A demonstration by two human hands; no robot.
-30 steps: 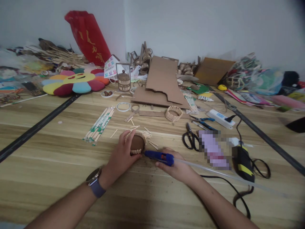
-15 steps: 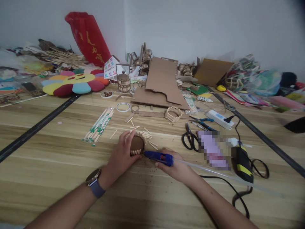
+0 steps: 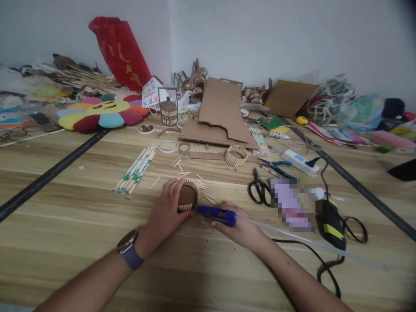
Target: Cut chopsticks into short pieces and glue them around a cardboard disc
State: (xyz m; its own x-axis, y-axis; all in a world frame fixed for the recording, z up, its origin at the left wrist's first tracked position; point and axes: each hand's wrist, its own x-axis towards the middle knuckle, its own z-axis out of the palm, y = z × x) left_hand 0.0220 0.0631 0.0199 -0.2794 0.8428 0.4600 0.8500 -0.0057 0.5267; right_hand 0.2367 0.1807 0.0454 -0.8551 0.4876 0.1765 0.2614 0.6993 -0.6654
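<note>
Glue from the glue gun [image 3: 216, 214], gripped in the right hand [image 3: 238, 227], could burn the left hand [image 3: 165, 212] cupping the stick ring [image 3: 186, 195] beside its nozzle.

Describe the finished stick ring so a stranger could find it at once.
Start at the big cardboard sheets at the table's back. Just in front lies the stick ring, left of the blue-handled pliers. Unlike the ring in the left hand, it lies untouched and open-centred.

head view, looking down, near table [image 3: 81, 242]
</note>
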